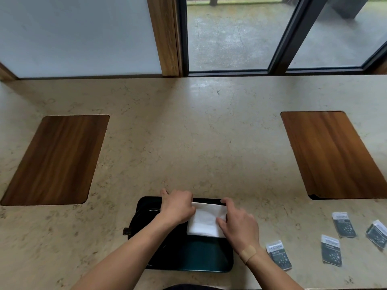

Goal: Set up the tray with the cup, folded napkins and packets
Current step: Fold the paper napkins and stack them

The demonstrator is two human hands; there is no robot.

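A dark tray (194, 258) lies on the counter close to me. On its far half rests a white folded napkin (204, 220). My left hand (178, 206) grips the napkin's far left corner, and my right hand (238, 225) presses on its right side with spread fingers. A dark cup (144, 216) stands in the tray's left part, mostly hidden by my left forearm; its handle sticks out at the tray's left edge. Several dark packets lie on the counter to the right, such as a packet (278, 255) nearest the tray and another packet (331, 250).
Two wooden inlays sit in the beige stone counter (188, 143), a left inlay (56, 158) and a right inlay (335, 153). A frosted panel, wood post and glass doors stand behind the counter.
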